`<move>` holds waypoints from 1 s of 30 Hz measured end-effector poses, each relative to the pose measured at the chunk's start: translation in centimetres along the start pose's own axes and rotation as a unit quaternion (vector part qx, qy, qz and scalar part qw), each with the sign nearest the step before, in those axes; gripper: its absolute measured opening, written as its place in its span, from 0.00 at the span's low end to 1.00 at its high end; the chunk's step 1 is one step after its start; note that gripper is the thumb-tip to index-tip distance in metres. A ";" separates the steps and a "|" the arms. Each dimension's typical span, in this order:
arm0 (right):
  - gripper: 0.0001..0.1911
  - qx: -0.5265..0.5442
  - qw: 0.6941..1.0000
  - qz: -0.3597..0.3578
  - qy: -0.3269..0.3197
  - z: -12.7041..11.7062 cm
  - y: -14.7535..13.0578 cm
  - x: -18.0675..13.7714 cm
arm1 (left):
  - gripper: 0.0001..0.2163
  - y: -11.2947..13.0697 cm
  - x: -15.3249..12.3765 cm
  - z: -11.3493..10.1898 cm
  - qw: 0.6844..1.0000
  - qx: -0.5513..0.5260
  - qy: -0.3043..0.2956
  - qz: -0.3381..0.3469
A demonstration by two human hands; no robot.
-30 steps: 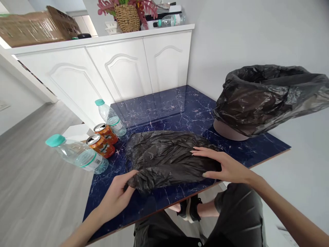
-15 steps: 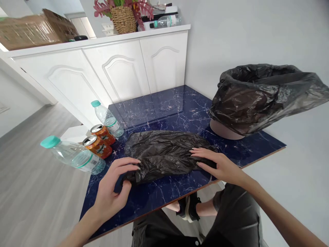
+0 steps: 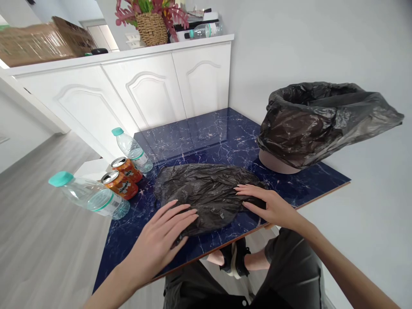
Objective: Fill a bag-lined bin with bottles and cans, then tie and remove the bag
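A crumpled black plastic bag point(image 3: 206, 189) lies spread on the blue marble-patterned table point(image 3: 206, 146). My left hand point(image 3: 164, 234) rests on the bag's near left edge with fingers stretched out. On the bag's right end lies my right hand point(image 3: 267, 204), its fingers extended and apart. Left of the bag stand an orange soda can point(image 3: 120, 184) and a second orange can point(image 3: 130, 169), both with opened tops. Beside them are a clear bottle with a teal cap point(image 3: 93, 195) and another such bottle point(image 3: 131, 148).
A bin lined with a black bag point(image 3: 299, 124) stands at the table's right end by the wall. Behind the table is a white cabinet point(image 3: 151, 86) bearing a woven plant basket point(image 3: 152, 29), a cardboard box point(image 3: 38, 43) and a lying bottle point(image 3: 206, 31). The table's front edge runs above my legs.
My left hand has gone from curled at the bag's left corner to flat on its near edge, slightly rightward. The bag's near left part is spread more toward me. My right hand stays on the bag.
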State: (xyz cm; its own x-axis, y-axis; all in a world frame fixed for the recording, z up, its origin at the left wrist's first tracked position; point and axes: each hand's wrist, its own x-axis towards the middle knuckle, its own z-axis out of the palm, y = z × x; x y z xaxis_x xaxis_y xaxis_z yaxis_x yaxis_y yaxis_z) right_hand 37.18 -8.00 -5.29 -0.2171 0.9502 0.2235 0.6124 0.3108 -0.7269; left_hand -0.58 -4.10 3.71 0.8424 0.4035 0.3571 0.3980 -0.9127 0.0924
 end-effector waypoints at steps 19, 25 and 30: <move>0.15 -0.097 0.992 -0.045 0.073 0.5 -1.1 -0.9 | 0.14 -3.7 5.5 -6.6 0.936 0.026 0.155 -0.314; 0.27 -0.081 0.990 0.031 0.108 1.3 -2.1 0.7 | 0.17 -7.8 10.5 -7.4 0.933 0.198 0.053 -0.296; 0.22 -0.098 0.981 0.090 0.141 2.0 -1.6 2.1 | 0.22 -4.5 13.1 -5.9 0.967 0.184 0.118 -0.133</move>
State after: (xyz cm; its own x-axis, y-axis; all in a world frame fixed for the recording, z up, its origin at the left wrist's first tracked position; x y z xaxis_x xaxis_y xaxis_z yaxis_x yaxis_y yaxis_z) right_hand 34.27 -6.56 -4.98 0.1092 0.9497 0.2934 0.7619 0.1096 -0.6383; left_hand 6.52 4.91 13.47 0.6034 0.5558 0.5718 0.7280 -0.6766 -0.1106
